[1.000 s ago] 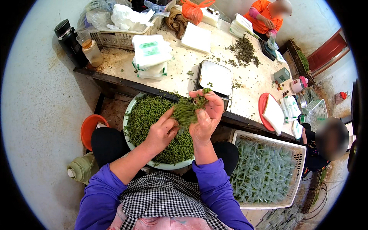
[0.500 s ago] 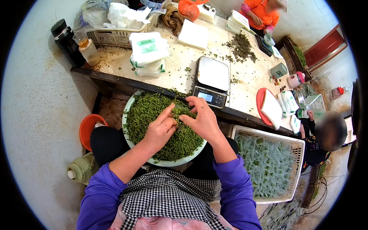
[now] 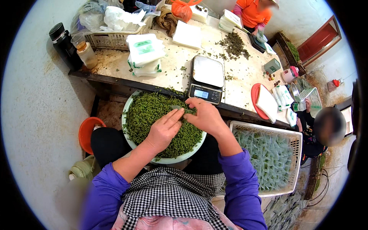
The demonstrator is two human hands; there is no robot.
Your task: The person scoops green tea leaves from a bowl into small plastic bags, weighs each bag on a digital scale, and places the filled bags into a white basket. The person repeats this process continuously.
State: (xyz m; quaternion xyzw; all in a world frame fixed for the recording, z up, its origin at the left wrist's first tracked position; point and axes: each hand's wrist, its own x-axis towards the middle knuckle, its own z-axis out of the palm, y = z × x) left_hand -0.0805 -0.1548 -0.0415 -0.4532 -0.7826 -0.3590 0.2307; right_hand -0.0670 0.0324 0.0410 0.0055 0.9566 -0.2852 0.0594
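My left hand (image 3: 164, 129) and my right hand (image 3: 206, 118) meet above a wide pale basin (image 3: 184, 156) heaped with small green peppercorns (image 3: 145, 115). Between their fingertips is a small clear plastic bag (image 3: 176, 107), mostly covered by the hands. The left fingers lie pressed together against it, and the right thumb and fingers pinch its other side. How full the bag is cannot be seen. Just beyond the basin, a digital scale (image 3: 208, 72) with a bare white pan rests at the table's edge.
A white crate (image 3: 298, 153) of filled clear bags (image 3: 264, 157) stands right of my legs. Stacked plastic bags (image 3: 145, 50), a black flask (image 3: 63, 44) and loose peppercorns (image 3: 234, 46) are on the table (image 3: 172, 82). An orange bucket (image 3: 85, 132) is at left. Two people work across and to the right.
My fingers have closed in over the bag, hiding the peppercorns that showed in it. The left hand has shifted slightly right. The whole view has moved a little.
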